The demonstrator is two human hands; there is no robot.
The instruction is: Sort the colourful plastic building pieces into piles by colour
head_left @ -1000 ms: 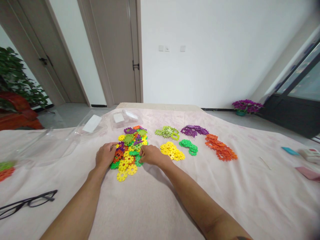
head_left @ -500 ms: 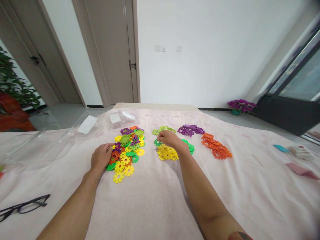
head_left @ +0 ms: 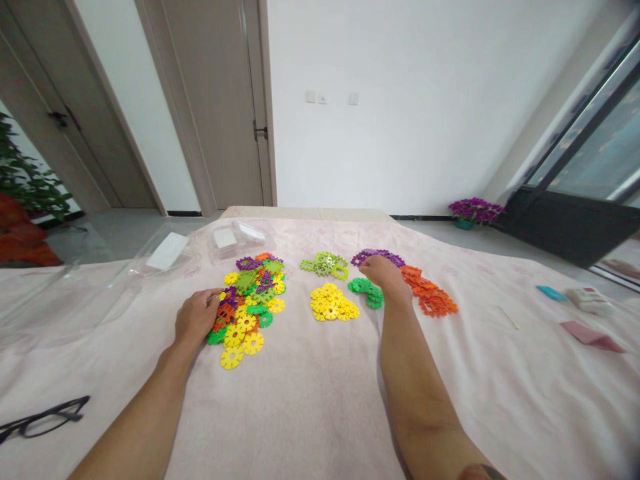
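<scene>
At the left edge of a mixed pile of plastic snowflake pieces [head_left: 250, 303], my left hand [head_left: 197, 318] has its fingers drawn together, with a bit of yellow at the tips. Whether it grips that piece is unclear. My right hand [head_left: 384, 275] hovers with curled fingers over the far side of the green snowflake pieces [head_left: 367, 291], just in front of the purple pieces [head_left: 373, 255]. Anything in its fingers is hidden. Yellow pieces [head_left: 333, 303] lie left of the green ones, light green pieces [head_left: 324, 263] behind them, and orange pieces [head_left: 430, 293] to the right.
Clear plastic boxes [head_left: 165, 250] stand at the back left of the pink tablecloth [head_left: 300, 400]. Black-framed glasses [head_left: 50, 419] lie at the near left. On the right are a blue item [head_left: 551, 293], a white pack [head_left: 590, 300] and a folded pink item [head_left: 593, 335].
My right hand has moved right from above the yellow and light green pieces, where a green piece showed at its fingertips. My left hand stays by the mixed pile. The view has shifted slightly.
</scene>
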